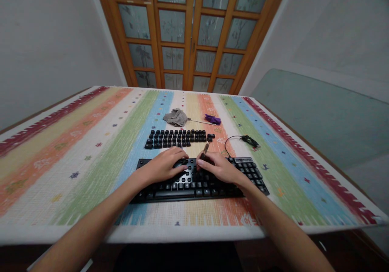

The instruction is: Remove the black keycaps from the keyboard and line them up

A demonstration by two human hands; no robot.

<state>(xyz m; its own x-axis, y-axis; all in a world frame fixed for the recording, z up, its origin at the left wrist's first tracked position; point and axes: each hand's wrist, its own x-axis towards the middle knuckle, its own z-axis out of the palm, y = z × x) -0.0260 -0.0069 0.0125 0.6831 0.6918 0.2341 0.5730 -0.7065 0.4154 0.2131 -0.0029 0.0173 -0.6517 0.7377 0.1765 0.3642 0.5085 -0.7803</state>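
Note:
A black keyboard [179, 194] lies near the front of the table, and part of its key field shows bare sockets. My left hand [166, 164] rests over its left half, thumb and fingers apart, holding nothing I can see. In my right hand [219, 166] is a slim dark brown tool [205, 149], gripped like a pen and tilted upward. Its lower tip is hidden by my fingers above the middle keys, so I cannot tell its exact kind. Just beyond the keyboard, several loose black keycaps [174, 138] are laid out in rows.
A crumpled grey cloth [176, 117] and a purple bundle [212, 120] with a thin rod lie behind the keycaps. The keyboard's coiled cable [250, 141] sits at right. A striped tablecloth [100, 166] covers the table; wooden glass doors [190, 45] stand beyond.

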